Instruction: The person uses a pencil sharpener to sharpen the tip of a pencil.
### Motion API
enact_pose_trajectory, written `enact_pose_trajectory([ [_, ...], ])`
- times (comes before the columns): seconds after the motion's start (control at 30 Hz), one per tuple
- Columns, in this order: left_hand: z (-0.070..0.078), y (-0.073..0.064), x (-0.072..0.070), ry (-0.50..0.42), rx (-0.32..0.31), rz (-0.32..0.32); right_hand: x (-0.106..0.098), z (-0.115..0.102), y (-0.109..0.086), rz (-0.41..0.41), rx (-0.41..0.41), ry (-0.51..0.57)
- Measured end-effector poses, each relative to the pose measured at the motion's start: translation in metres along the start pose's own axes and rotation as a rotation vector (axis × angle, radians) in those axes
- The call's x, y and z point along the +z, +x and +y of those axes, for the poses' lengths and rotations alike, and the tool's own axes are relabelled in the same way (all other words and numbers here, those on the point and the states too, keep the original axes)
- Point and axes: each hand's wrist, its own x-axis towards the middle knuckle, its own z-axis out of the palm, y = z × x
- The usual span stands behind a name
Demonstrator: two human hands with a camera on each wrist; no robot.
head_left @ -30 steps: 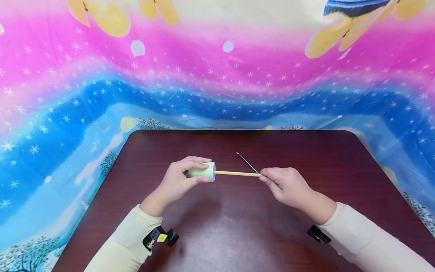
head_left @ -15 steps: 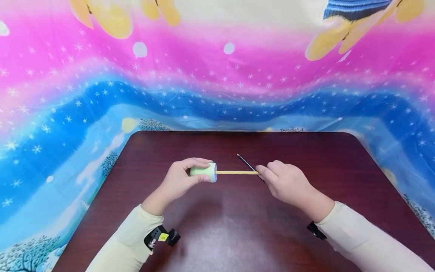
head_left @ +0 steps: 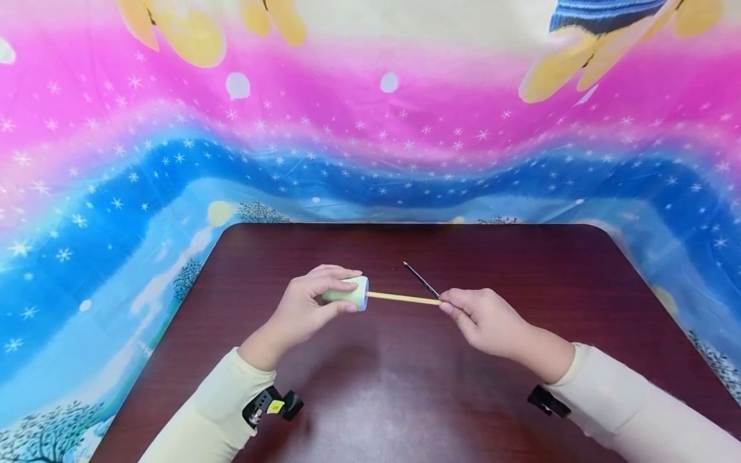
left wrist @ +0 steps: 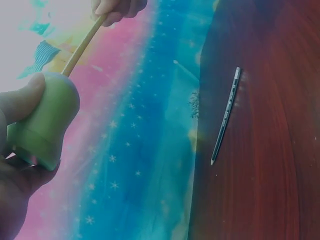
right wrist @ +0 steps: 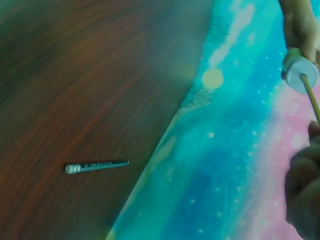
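Note:
My left hand (head_left: 303, 305) grips a pale green, waisted pencil sharpener (head_left: 350, 293) above the table, thumb on one side and fingers on the other. A yellow pencil (head_left: 402, 297) stands with one end in the sharpener's whitish round face (right wrist: 299, 75). My right hand (head_left: 486, 321) pinches the pencil's other end between thumb and fingers. The tip inside the sharpener is hidden. In the left wrist view the green body (left wrist: 47, 117) shows its narrow middle.
A dark pencil (head_left: 420, 279) lies on the reddish-brown table (head_left: 521, 257), beyond the right hand's fingertips. Behind the table hangs a printed pink and blue cloth (head_left: 370, 148). Both wrists carry black camera mounts (head_left: 272, 405).
My right hand rolled over, back upward, half a second ago and has now turned back, still on the yellow pencil. The pencil tilts slightly. The left hand stays nearly still.

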Motion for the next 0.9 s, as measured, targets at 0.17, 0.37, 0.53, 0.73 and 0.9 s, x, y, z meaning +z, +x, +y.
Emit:
enact_pose_trajectory([
  [0.17,-0.001,0.000,0.004,0.073,0.183,0.020,-0.012,0.002,0.005,-0.259,0.356,0.447],
  [0.37,0.002,0.002,0.007,0.098,0.227,0.005,-0.020,0.012,0.009,-0.478,0.671,0.976],
  [0.53,0.003,-0.001,0.007,0.073,0.011,0.010,-0.015,0.014,0.009,-0.392,0.500,0.432],
  [0.73,0.000,-0.003,0.003,-0.075,-0.268,0.045,0.004,0.020,-0.003,0.166,-0.148,-0.370],
  [0.9,0.001,0.000,-0.002,-0.130,-0.366,0.003,0.011,0.023,0.004,0.425,-0.480,-0.521],
])
